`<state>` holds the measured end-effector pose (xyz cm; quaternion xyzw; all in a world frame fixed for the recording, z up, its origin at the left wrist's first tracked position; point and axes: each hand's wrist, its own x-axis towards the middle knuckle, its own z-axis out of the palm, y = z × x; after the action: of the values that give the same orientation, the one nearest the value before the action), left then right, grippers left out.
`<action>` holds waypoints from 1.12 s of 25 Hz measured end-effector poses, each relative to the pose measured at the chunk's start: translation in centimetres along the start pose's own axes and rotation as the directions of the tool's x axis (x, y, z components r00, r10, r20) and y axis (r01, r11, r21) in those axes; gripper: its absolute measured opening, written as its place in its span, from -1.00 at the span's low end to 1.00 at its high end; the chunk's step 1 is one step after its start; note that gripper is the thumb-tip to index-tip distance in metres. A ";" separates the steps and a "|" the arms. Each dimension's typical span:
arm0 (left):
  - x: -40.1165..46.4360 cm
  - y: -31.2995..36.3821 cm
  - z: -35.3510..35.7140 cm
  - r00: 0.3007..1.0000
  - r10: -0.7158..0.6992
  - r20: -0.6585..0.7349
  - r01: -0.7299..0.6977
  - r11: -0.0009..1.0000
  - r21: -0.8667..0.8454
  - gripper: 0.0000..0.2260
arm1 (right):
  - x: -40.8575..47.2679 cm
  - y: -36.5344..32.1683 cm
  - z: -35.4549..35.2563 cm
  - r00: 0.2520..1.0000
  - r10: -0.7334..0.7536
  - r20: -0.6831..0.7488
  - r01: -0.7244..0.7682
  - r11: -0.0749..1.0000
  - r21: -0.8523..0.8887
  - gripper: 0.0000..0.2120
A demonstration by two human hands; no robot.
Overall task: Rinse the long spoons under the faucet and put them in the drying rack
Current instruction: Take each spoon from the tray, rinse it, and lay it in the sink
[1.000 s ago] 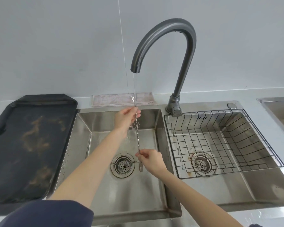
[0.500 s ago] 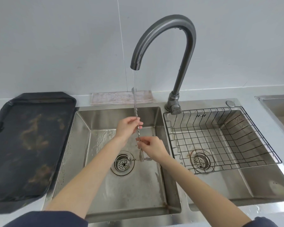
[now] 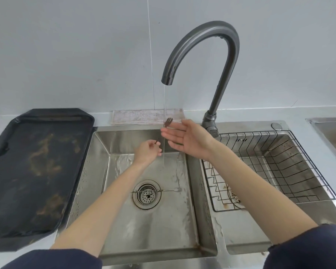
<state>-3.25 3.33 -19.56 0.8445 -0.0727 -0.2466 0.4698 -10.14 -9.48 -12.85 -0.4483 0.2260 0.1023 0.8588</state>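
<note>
Since the earlier frames the right hand (image 3: 190,139) is no longer pinching the lower end of the spoon; it is now lifted and spread wide, palm facing left, its fingertips (image 3: 166,131) just beside the water stream (image 3: 164,113) with a forked utensil end showing right behind them. The left hand (image 3: 147,150) is sitting lower than before, loosely curled, and it is gripping a thin dark end of a long spoon (image 3: 157,141) between thumb and forefinger; whether that end and the forked tip (image 3: 168,121) above the right hand belong to the same spoon is hard to tell, since the shaft between them is hidden or blurred. Out from the hands, the faucet (image 3: 217,47) is running into the left sink basin (image 3: 97,171), where a second long spoon (image 3: 163,190) is lying flat across the drain (image 3: 146,194), its forked end pointing right. The wire drying rack (image 3: 279,167) in the right basin is holding nothing that can be seen. Judging from this, the task is only getting started: one spoon is under or next to the water, another is waiting on the basin floor, and none is in the rack yet. A dark tray (image 3: 37,166) is resting on the bench at the left and a folded cloth (image 3: 140,117) is lying behind the sink.
</note>
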 end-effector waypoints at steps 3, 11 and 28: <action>0.3 -0.5 0.1 0.994 0.065 0.086 -0.078 0.985 0.156 -0.79 | 1.3 -0.8 1.2 0.987 -0.137 -0.086 0.102 0.942 -0.320 -0.77; 1.3 -0.1 -0.1 0.979 0.154 0.129 -0.196 0.882 0.430 -0.73 | 3.6 -1.0 2.0 0.866 -0.422 -0.266 0.195 0.777 -0.598 -0.89; 1.3 1.6 0.1 0.963 0.266 0.048 -0.253 0.826 0.503 -0.66 | 3.6 -1.1 2.5 0.809 -0.560 -0.179 0.328 0.682 -0.654 -0.83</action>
<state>-1.97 1.95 -18.76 0.9228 -0.2430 -0.1428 0.2626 -5.82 -8.19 -12.56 -0.7464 0.2196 -0.1328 0.6140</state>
